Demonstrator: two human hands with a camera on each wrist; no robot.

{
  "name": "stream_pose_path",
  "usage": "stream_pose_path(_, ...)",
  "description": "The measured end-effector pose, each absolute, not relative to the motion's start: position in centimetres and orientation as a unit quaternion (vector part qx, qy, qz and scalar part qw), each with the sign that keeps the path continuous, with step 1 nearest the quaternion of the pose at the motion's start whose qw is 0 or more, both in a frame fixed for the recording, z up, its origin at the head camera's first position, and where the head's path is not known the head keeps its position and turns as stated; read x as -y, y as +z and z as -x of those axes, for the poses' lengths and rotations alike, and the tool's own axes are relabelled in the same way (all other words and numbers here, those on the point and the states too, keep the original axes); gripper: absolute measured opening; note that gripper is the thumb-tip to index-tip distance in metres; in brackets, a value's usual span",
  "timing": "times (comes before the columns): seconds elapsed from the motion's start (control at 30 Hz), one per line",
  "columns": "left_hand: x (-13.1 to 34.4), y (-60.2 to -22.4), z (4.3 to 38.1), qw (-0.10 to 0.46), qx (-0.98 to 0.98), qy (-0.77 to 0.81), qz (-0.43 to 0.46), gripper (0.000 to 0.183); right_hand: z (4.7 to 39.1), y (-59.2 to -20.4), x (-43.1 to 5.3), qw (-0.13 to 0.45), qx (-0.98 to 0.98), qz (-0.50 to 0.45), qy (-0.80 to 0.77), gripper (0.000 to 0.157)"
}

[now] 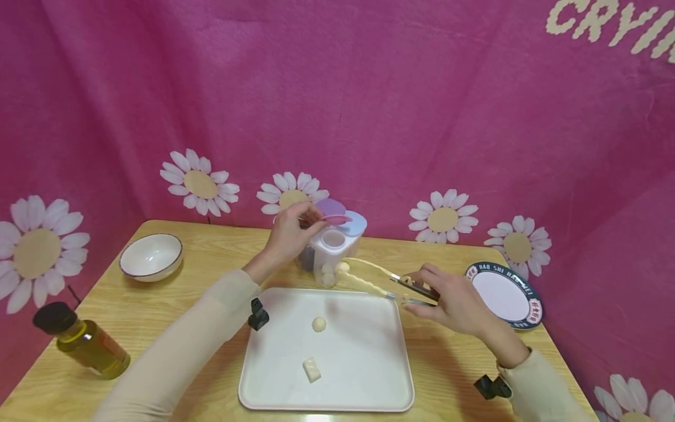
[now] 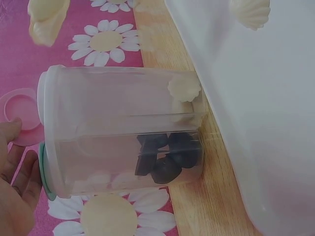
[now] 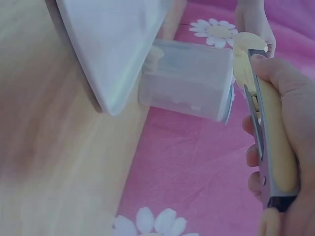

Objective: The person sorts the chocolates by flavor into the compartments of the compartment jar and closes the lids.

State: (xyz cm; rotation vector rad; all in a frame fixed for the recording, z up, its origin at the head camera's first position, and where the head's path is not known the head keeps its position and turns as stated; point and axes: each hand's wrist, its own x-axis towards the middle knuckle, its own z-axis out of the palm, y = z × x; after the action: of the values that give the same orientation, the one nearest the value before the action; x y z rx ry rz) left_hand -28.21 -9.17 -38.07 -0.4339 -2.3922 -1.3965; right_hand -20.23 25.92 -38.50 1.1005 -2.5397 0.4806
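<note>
A clear compartmented container stands behind the white tray. My left hand pinches its raised pink lid at the edge, and the compartment below is uncovered. Pale scalloped pieces and dark chunks lie in separate compartments. My right hand grips a pair of cream-tipped tongs. Between the tong tips, beside the container, is a small pale round piece. On the tray rest a pale scalloped ball and a pale rectangular piece.
A white bowl sits at the table's back left, with a dark-capped oil bottle nearer the front. A dark-rimmed plate lies at the right. The pink flowered cloth hangs right behind the table.
</note>
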Motion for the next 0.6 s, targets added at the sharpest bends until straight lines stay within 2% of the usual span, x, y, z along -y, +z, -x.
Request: stream_pose_path(0.6,9.3,-38.3,28.3,0.169,0.844,-0.484,0.158,0.016,25.0,-34.9,-24.0,0.157,0.906,-0.368,0.141,0.05)
